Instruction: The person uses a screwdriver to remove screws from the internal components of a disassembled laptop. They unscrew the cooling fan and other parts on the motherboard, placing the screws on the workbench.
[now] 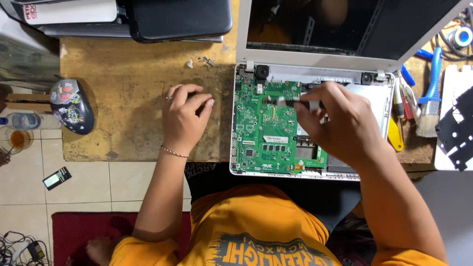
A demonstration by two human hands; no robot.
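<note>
Right hand's grip (340,120) closed around a slim dark-handled tool (295,102), tip pointing left across the green circuit board (266,130). Fingers bent over the handle, thumb beneath; exact contact of tip with board too small to tell. Left hand's grip (185,118) loosely curled, fingers folded toward the palm, resting on the worn brown desk (123,88) just left of the opened laptop (374,93); whether anything sits inside the curl cannot be told. Ring on one finger, thin bracelet (173,151) at the wrist.

Circuit board seated in the left part of the white laptop base, lid raised at the far edge, dark screen (345,22) facing the camera. Round black speaker (261,72) at the base's upper left corner, another smaller one (366,78) near the upper right hinge.

Small screws (208,61) and a pale scrap lying on the desk beyond the left hand. Brush with blue handle (429,106), a yellow pry tool (394,135) and other slim tools lying right of the laptop. Black casing (180,18) and stacked devices at the desk's far left. Sticker-covered computer mouse (72,106) at the desk's left edge. Down on the tiled floor, a phone (56,178), a glass of amber liquid (17,140), a red mat (88,231). Orange shirt (256,226) in the foreground.
</note>
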